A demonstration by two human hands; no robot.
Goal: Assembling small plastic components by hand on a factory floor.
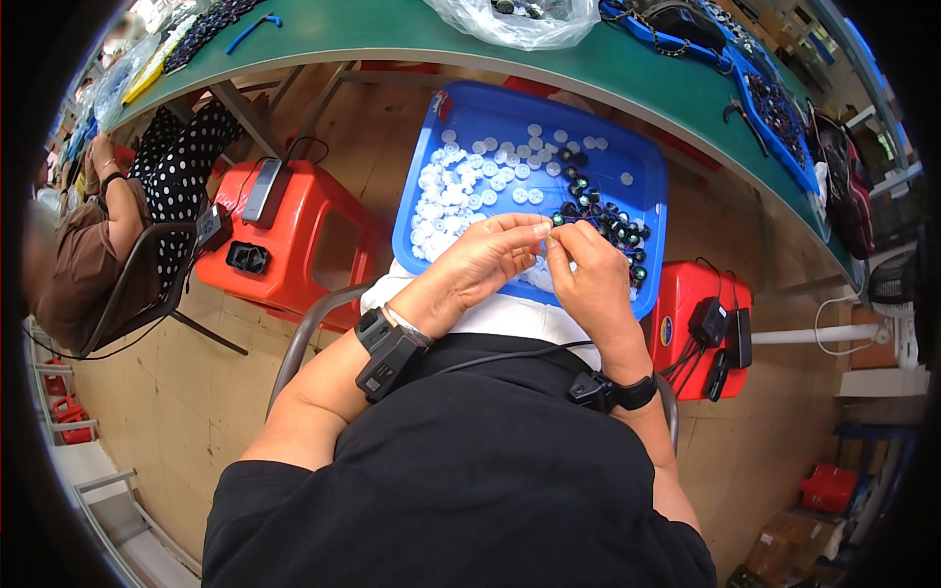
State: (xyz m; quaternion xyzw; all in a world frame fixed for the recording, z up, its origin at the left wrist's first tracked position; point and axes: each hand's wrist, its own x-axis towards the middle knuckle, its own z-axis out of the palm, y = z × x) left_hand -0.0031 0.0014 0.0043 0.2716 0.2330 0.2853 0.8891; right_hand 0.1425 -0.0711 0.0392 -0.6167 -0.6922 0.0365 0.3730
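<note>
Both my hands meet above a blue plastic tray that rests at my lap. My left hand pinches with thumb and forefinger, and my right hand does the same right beside it. Between the fingertips is something tiny and pale that I cannot make out. White translucent round pieces heap up in the tray's left side and spread loosely across its middle. Shiny dark round pieces, some with thin dark strands, lie in the right part, partly behind my right hand.
Beyond the tray runs a green table carrying a clear plastic bag and blue trays. Red stools holding black devices and cables flank me. A seated person is at the far left.
</note>
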